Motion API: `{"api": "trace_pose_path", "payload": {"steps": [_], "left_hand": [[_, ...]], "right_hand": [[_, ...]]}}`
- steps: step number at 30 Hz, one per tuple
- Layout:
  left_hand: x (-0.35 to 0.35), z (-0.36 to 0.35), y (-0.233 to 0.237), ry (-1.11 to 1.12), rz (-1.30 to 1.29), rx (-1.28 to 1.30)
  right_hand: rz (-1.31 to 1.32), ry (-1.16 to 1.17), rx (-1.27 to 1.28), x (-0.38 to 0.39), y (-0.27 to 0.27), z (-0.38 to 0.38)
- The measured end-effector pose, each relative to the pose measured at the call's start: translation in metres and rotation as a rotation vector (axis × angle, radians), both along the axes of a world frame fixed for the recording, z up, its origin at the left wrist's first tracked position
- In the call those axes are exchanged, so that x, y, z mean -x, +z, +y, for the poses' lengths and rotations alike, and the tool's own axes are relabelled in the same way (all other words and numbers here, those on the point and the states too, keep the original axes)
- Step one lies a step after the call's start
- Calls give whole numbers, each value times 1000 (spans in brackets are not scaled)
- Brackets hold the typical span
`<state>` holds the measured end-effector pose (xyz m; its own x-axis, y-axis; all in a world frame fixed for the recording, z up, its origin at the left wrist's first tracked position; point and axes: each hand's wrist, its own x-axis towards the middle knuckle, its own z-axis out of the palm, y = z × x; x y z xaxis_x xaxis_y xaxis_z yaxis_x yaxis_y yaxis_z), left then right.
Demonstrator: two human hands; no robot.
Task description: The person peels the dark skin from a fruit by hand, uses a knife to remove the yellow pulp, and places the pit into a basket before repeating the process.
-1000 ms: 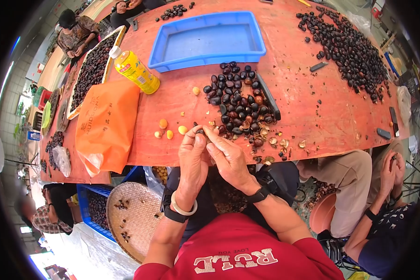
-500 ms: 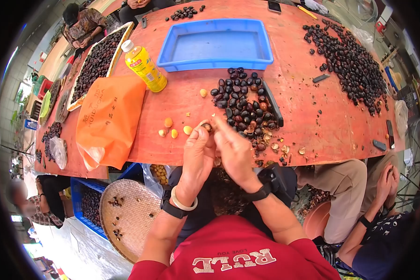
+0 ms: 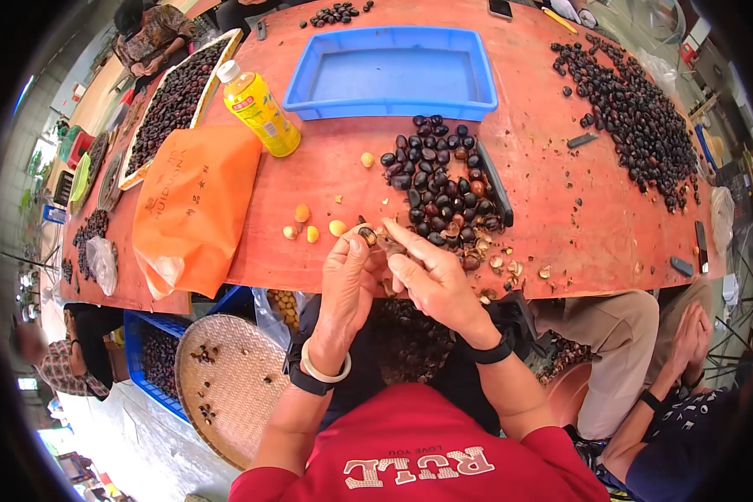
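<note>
My left hand [image 3: 348, 280] pinches a dark brown chestnut [image 3: 368, 236] at the near edge of the red table [image 3: 560, 201]. My right hand [image 3: 433, 276] works against the same nut from the right, holding what looks like a small tool whose tip touches it. Just beyond my fingers lies a pile of dark chestnuts [image 3: 443, 180] with bits of broken shell [image 3: 498, 263] at its near side. A few peeled yellow kernels [image 3: 309, 230] rest on the table left of my hands.
A blue tray [image 3: 391, 74], a yellow drink bottle [image 3: 258, 113] and an orange bag [image 3: 188, 205] are on the table. More chestnuts [image 3: 636, 105] spread far right. A woven basket [image 3: 226, 381] sits below left. Another person's hands [image 3: 699, 335] are at right.
My hands have turned the nut and my right hand has slid slightly right and down. The view has shifted a little.
</note>
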<state>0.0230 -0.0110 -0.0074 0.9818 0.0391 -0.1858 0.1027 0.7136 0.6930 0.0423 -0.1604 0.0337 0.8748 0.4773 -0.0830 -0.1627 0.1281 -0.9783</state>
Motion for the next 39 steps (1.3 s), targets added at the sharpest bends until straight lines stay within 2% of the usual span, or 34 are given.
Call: {"api": "trace_pose_path", "payload": {"steps": [8,14,17,19,23,26,28,30,32,34,36,38,39], "left_hand": [[2,-3,10,-84,16,-122],[2,-7,9,22,63,-160],[3,-5,9,23,24,-293],[3,-6,15,16,-24,-429],[3,-12,15,67,-66,-517],[3,-14,16,104,-96,-538],[1,-16,16,171,-34,-576],[7,-23,11,146,-84,-581],[8,-23,9,121,-139,-588],[5,-22,9,101,-121,-282],[2,-13,10,112,-123,-228],[0,-3,10,104,-57,-68],[-2,1,6,128,-65,-73]], "right_hand": [[-100,38,95,-3,-1,-3],[-150,-12,112,-4,-4,-2],[-173,-39,140,-5,-5,-3],[-283,-18,263,-9,-5,-6],[-346,-51,267,-8,-14,-2],[-401,-122,137,-7,-27,10],[-192,-157,-3,-7,-26,16],[299,-209,-158,-17,-17,12],[273,-301,-424,-31,-11,4],[346,-305,-585,-34,2,-13],[346,-248,-592,-31,0,-19],[394,-171,-420,-23,-1,-19],[353,-143,-345,-18,-5,-15]]}}
